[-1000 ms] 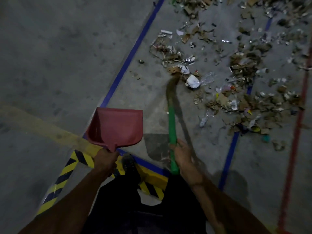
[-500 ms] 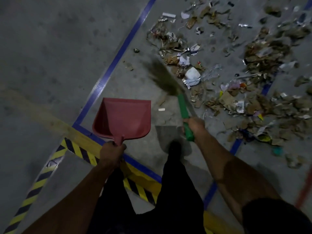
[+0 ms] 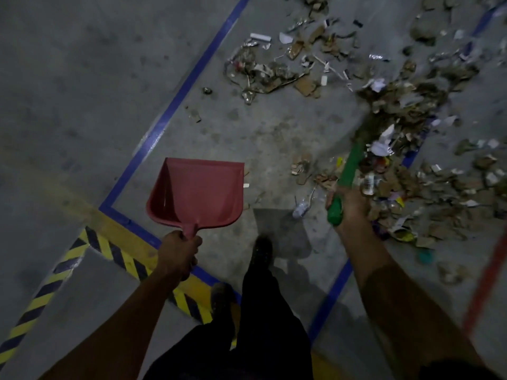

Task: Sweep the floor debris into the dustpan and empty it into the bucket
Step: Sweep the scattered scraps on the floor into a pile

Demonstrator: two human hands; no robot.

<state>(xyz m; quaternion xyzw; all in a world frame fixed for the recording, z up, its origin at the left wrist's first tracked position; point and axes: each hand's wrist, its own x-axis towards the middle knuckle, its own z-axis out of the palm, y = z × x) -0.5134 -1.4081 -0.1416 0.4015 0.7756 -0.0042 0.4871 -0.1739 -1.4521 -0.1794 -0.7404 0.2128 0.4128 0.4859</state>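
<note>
My left hand [image 3: 178, 255] grips the handle of a red dustpan [image 3: 199, 192], held above the floor with its mouth pointing away from me; nothing lies in it. My right hand [image 3: 349, 208] grips the green handle of a broom [image 3: 348, 171]. Its blurred bristles reach up and right into the debris [image 3: 406, 171], a spread of cardboard scraps, paper and wrappers covering the floor at the right. A smaller patch of debris [image 3: 274, 69] lies farther off at the top centre. No bucket is in view.
Blue tape lines [image 3: 175, 105] cross the grey concrete floor. A yellow and black hazard stripe [image 3: 118, 253] runs along the lower left. A red line [image 3: 485, 281] runs at the right edge. My dark trouser legs and shoes [image 3: 262, 250] are below centre.
The broom has swung from the left, near the dustpan, across to the right into the big debris pile. My right hand moved right with it. The dustpan has stayed in about the same spot.
</note>
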